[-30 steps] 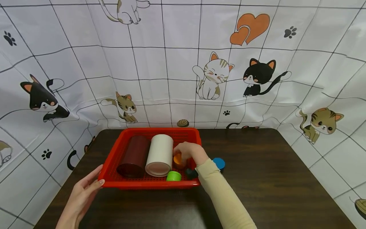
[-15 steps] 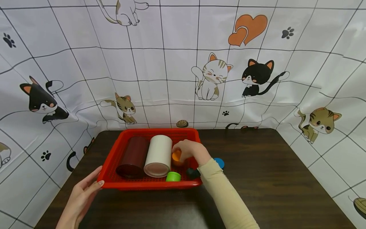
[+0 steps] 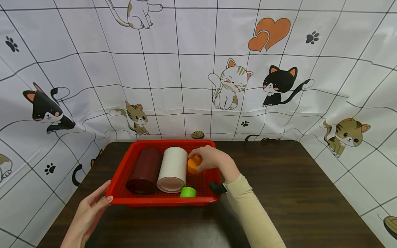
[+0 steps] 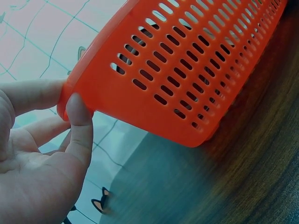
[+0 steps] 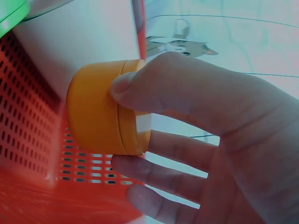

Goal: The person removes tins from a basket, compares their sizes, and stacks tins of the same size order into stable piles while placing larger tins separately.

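My left hand pinches the near left corner of a red plastic basket between thumb and fingers; its slotted wall fills much of the left wrist view. Over the basket's right part, my right hand holds a small round orange container. The right wrist view shows the thumb on that orange container near a seam round it, with fingers curled beneath. To its left lie a white cylinder and a dark maroon cylinder. A small green round container sits by the basket's front wall.
The basket stands on a dark wooden table, towards the back. A white sheet with grid lines and cartoon cats hangs behind and at both sides. My right sleeve crosses the table right of the basket.
My right hand has risen and shifted right, bringing the orange container up with it. The blue round thing beside the basket is now mostly hidden behind the sleeve. My left hand keeps its hold.
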`<control>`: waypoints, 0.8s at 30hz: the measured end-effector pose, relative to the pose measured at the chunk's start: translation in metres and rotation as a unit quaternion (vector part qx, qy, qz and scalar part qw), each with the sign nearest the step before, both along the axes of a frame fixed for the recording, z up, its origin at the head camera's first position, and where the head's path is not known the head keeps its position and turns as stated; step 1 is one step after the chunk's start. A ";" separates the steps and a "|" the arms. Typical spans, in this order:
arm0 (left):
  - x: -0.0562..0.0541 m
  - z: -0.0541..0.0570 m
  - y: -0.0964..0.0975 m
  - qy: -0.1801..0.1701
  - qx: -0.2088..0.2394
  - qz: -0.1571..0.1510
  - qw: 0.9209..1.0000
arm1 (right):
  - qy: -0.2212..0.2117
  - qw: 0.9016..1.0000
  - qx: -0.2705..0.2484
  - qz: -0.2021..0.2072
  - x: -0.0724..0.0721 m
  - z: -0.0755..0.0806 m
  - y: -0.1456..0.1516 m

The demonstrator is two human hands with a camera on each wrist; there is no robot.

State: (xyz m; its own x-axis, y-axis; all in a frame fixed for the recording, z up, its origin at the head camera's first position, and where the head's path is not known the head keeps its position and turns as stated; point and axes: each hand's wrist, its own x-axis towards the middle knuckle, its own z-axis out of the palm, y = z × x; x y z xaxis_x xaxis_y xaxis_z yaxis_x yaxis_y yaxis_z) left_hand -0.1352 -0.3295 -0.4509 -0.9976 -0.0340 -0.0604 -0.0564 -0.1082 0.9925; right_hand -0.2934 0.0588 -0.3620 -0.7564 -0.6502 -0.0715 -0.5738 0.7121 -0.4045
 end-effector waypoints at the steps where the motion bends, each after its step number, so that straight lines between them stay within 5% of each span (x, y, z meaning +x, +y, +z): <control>1: 0.000 0.000 0.000 -0.001 0.000 0.000 1.000 | 0.001 1.000 -0.006 -0.004 0.002 0.002 0.001; 13: 0.000 0.001 0.001 -0.005 -0.008 0.007 1.000 | 0.035 0.996 -0.062 -0.053 0.019 0.020 0.024; 24: 0.000 0.003 0.002 -0.027 -0.020 0.008 0.999 | 0.122 0.982 -0.120 -0.086 0.036 0.020 0.048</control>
State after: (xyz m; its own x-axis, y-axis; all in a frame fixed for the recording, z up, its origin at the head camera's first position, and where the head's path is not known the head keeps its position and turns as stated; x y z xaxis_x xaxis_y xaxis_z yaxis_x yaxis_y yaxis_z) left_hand -0.1349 -0.3278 -0.4480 -0.9922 -0.0528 -0.1126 -0.1088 -0.0699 0.9916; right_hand -0.2577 0.1067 -0.3424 -0.8317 -0.4881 0.2647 -0.5546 0.7073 -0.4384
